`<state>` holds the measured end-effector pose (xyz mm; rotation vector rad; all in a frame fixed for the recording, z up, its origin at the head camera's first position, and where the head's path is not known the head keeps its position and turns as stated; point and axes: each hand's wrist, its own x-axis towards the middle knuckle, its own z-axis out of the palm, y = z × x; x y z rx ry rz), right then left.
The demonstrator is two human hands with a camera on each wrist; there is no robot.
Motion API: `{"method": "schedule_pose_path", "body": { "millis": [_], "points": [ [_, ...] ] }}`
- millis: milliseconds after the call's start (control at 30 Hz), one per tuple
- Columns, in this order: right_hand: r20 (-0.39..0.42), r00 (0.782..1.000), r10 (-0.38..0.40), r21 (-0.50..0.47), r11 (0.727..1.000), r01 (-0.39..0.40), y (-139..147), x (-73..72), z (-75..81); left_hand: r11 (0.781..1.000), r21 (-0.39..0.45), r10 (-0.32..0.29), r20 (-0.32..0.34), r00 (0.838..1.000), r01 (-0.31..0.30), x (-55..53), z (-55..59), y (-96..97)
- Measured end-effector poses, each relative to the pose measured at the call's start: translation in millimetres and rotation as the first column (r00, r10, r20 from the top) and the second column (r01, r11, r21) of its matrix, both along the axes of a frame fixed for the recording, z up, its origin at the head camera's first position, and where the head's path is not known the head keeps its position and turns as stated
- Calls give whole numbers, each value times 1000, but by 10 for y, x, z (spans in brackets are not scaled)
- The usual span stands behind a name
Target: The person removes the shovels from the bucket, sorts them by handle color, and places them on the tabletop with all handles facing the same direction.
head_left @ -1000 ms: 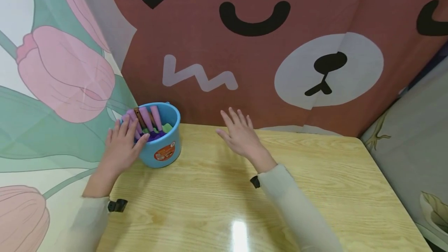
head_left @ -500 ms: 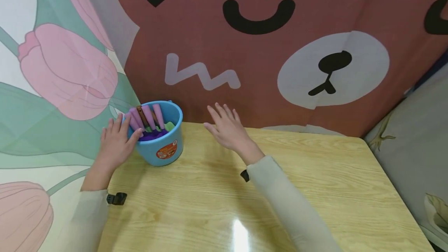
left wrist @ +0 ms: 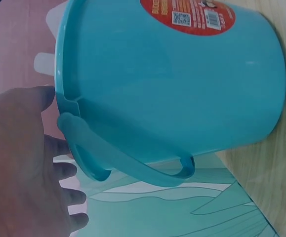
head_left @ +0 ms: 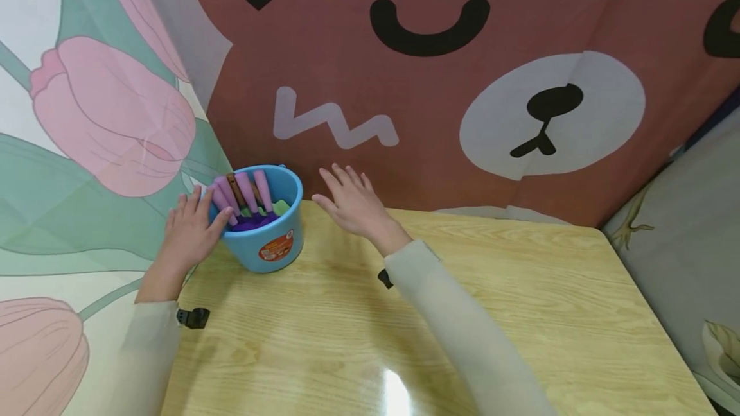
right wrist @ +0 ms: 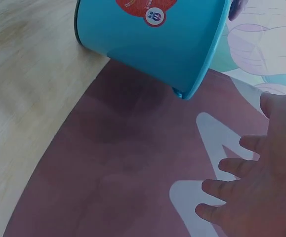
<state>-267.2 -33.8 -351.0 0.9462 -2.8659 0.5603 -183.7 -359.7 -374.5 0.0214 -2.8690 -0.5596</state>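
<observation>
Head view: the blue bucket (head_left: 248,249) stands upright just right of the nearer left grip (head_left: 187,233), by its thumb, and left of the right grip (head_left: 354,204); both have fingers extended, holding nothing.

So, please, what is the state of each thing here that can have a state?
Blue bucket: upright on the table
Bucket handle: hanging down its side
Pink and brown handles: pointing upward inside bucket
Left hand: beside bucket, not gripping, contact unclear
Right hand: apart from bucket, holding nothing
</observation>
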Motion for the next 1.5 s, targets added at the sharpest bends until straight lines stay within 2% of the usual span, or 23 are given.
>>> {"method": "schedule_pose_path", "body": {
  "millis": [267, 433, 633, 967, 1333, 1500],
  "points": [
    [28, 1000, 8, -20, 1000, -7, -256, -118, 3, 1000, -7, 11, 14, 1000, -11, -134, -10, -115],
    [57, 998, -8, 5, 1000, 7, -424, -190, 9, 1000, -13, 14, 26, 1000, -13, -195, 0, -168],
    [101, 995, 8, 29, 1000, -11, -644, -245, -41, 1000, -17, 18, 32, 999, -18, -224, -17, -218],
    [144, 990, -5, 111, 994, -11, -873, -285, -170, 999, 51, 0, 110, 994, -5, -233, -61, -268],
    [146, 989, 26, 141, 989, -47, -1037, -332, -185, 996, 84, -4, 168, 986, -11, -256, -5, -285],
    [150, 987, 57, 145, 986, -79, -1060, -380, -206, 996, 91, -29, 181, 983, 12, -291, -1, -309]
  ]
}}
